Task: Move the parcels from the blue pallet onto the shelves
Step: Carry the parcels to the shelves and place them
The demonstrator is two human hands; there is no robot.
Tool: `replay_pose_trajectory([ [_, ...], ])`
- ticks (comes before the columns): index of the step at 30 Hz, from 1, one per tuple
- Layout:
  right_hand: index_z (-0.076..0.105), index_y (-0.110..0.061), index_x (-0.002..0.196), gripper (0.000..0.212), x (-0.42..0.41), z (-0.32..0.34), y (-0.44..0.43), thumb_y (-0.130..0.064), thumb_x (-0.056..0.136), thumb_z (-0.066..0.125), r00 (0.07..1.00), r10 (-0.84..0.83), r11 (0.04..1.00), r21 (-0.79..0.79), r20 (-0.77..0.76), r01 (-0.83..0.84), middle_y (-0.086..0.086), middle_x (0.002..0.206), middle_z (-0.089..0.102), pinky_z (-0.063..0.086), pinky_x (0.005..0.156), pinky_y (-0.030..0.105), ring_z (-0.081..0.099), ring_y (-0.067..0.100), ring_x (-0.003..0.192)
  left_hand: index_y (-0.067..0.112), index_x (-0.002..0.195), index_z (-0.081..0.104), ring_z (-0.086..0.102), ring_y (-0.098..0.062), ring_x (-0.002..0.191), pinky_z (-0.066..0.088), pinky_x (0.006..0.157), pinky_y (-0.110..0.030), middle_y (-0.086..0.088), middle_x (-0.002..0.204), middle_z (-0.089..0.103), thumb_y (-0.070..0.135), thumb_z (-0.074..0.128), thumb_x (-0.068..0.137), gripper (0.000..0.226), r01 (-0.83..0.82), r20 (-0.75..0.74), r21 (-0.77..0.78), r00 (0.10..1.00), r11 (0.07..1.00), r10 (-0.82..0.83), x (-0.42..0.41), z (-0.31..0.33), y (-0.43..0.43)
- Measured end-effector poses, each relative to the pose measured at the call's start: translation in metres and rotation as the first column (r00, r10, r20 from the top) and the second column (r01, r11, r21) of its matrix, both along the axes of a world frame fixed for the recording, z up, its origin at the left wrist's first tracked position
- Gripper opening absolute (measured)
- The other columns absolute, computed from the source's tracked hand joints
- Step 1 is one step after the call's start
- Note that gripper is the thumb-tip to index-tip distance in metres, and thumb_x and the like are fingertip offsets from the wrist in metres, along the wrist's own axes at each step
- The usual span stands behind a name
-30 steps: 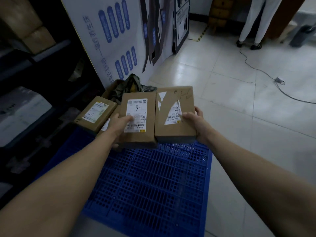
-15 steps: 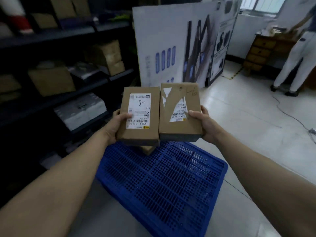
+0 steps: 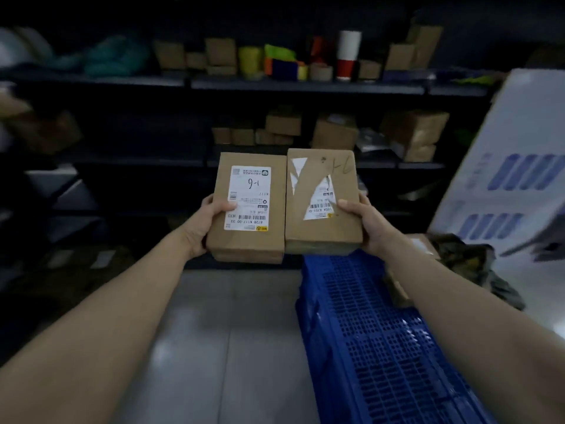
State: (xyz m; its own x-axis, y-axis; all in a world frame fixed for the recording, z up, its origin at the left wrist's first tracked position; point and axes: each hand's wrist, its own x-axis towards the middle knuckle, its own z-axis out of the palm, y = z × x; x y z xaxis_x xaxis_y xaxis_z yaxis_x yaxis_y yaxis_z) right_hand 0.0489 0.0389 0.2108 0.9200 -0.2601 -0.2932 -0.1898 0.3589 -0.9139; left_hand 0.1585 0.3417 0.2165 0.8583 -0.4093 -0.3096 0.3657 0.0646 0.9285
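Dark metal shelves (image 3: 275, 84) fill the far side of the scene, and many brown cardboard boxes (image 3: 334, 134) stand on their boards. A grey tiled floor (image 3: 229, 332) lies in front of them. On this floor, at the near right, stands a blue plastic slotted pallet (image 3: 382, 347). A white board with blue printed marks (image 3: 519, 148) leans at the far right.

Two parcels are in the air between the person and the shelves, side by side, with their long edges touching. They are above the floor and the far end of the pallet, not on any shelf. The brown cardboard parcel with the whole white label (image 3: 247, 206) is on the left, and the left hand (image 3: 208, 221) grasps it, with the thumb lying on the label and the fingers hidden below. The brown cardboard parcel with the torn white label (image 3: 321, 203) is on the right, and the right hand (image 3: 367, 224) grasps it in the same way, thumb on top.

A red and white cup (image 3: 347, 55) stands upright on the top shelf.
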Motion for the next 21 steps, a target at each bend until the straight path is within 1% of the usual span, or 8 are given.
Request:
replay_pose_trajectory([
  [5, 0.048, -0.042, 0.127, 0.061, 0.079, 0.009, 0.13, -0.023, 0.075, 0.073, 0.959, 0.283, 0.957, -0.062, 0.0, -0.283, 0.006, 0.119, 0.067, 0.057, 0.075, 0.047, 0.067, 0.029, 0.097, 0.024, 0.13, 0.04, 0.069, -0.025, 0.092, 0.057, 0.071, -0.039, -0.009, 0.11, 0.069, 0.025, 0.074, 0.062, 0.077, -0.304, 0.02, -0.018, 0.952, 0.953, 0.304, -0.012, 0.007, 0.154],
  [7, 0.043, -0.043, 0.133, 0.075, 0.104, 0.012, 0.187, -0.028, 0.068, 0.078, 0.915, 0.401, 0.91, -0.103, -0.034, -0.402, 0.005, 0.118, 0.067, 0.056, 0.08, 0.051, 0.066, 0.03, 0.101, 0.024, 0.131, 0.039, 0.069, -0.025, 0.094, 0.057, 0.072, -0.039, -0.009, 0.111, 0.068, 0.024, 0.075, 0.062, 0.078, -0.401, 0.03, -0.024, 0.916, 0.916, 0.401, -0.023, 0.009, 0.214],
  [9, 0.033, -0.044, 0.14, 0.093, 0.125, 0.014, 0.248, -0.033, 0.062, 0.081, 0.856, 0.512, 0.838, -0.176, -0.077, -0.517, 0.003, 0.12, 0.064, 0.056, 0.083, 0.05, 0.065, 0.029, 0.104, 0.023, 0.132, 0.037, 0.067, -0.029, 0.1, 0.056, 0.08, -0.044, -0.011, 0.115, 0.067, 0.025, 0.075, 0.063, 0.079, -0.484, 0.027, -0.031, 0.874, 0.874, 0.485, -0.037, 0.01, 0.275],
  [12, 0.028, -0.044, 0.143, 0.102, 0.146, 0.014, 0.341, -0.035, 0.058, 0.084, 0.756, 0.643, 0.727, -0.215, -0.121, -0.653, 0.003, 0.12, 0.062, 0.057, 0.079, 0.046, 0.066, 0.028, 0.102, 0.024, 0.133, 0.035, 0.066, -0.03, 0.102, 0.056, 0.079, -0.044, -0.011, 0.116, 0.067, 0.027, 0.077, 0.062, 0.082, -0.606, 0.023, -0.006, 0.795, 0.795, 0.606, -0.062, 0.009, 0.362],
  [14, 0.028, -0.043, 0.143, 0.102, 0.156, 0.012, 0.399, -0.034, 0.058, 0.084, 0.706, 0.697, 0.677, -0.211, -0.127, -0.705, 0.004, 0.12, 0.063, 0.057, 0.08, 0.047, 0.067, 0.029, 0.101, 0.024, 0.136, 0.034, 0.066, -0.03, 0.102, 0.056, 0.078, -0.043, -0.011, 0.116, 0.067, 0.026, 0.077, 0.066, 0.082, -0.67, 0.022, 0.011, 0.742, 0.742, 0.67, -0.078, 0.007, 0.413],
  [17, 0.03, -0.041, 0.142, 0.094, 0.166, 0.011, 0.479, -0.03, 0.065, 0.082, 0.642, 0.758, 0.612, -0.217, -0.114, -0.761, 0.005, 0.121, 0.062, 0.055, 0.087, 0.052, 0.066, 0.03, 0.102, 0.027, 0.134, 0.035, 0.068, -0.025, 0.096, 0.057, 0.069, -0.036, -0.007, 0.113, 0.067, 0.024, 0.073, 0.076, 0.07, -0.761, 0.019, 0.04, 0.649, 0.648, 0.761, -0.107, 0.005, 0.474],
  [18, 0.031, -0.04, 0.143, 0.091, 0.168, 0.011, 0.504, -0.029, 0.067, 0.081, 0.62, 0.777, 0.589, -0.221, -0.108, -0.777, 0.004, 0.121, 0.062, 0.054, 0.088, 0.051, 0.066, 0.029, 0.103, 0.029, 0.133, 0.035, 0.068, -0.024, 0.095, 0.057, 0.067, -0.035, -0.006, 0.112, 0.067, 0.024, 0.073, 0.075, 0.07, -0.784, 0.016, 0.046, 0.62, 0.619, 0.784, -0.117, 0.004, 0.492],
  [21, 0.031, -0.035, 0.144, 0.086, 0.171, 0.01, 0.575, -0.024, 0.073, 0.078, 0.547, 0.833, 0.519, -0.224, -0.084, -0.825, 0.003, 0.122, 0.062, 0.055, 0.087, 0.048, 0.066, 0.028, 0.102, 0.03, 0.135, 0.033, 0.065, -0.027, 0.101, 0.055, 0.074, -0.038, -0.007, 0.116, 0.065, 0.028, 0.076, 0.065, 0.083, -0.835, 0.031, 0.075, 0.548, 0.544, 0.836, -0.152, -0.001, 0.539],
])
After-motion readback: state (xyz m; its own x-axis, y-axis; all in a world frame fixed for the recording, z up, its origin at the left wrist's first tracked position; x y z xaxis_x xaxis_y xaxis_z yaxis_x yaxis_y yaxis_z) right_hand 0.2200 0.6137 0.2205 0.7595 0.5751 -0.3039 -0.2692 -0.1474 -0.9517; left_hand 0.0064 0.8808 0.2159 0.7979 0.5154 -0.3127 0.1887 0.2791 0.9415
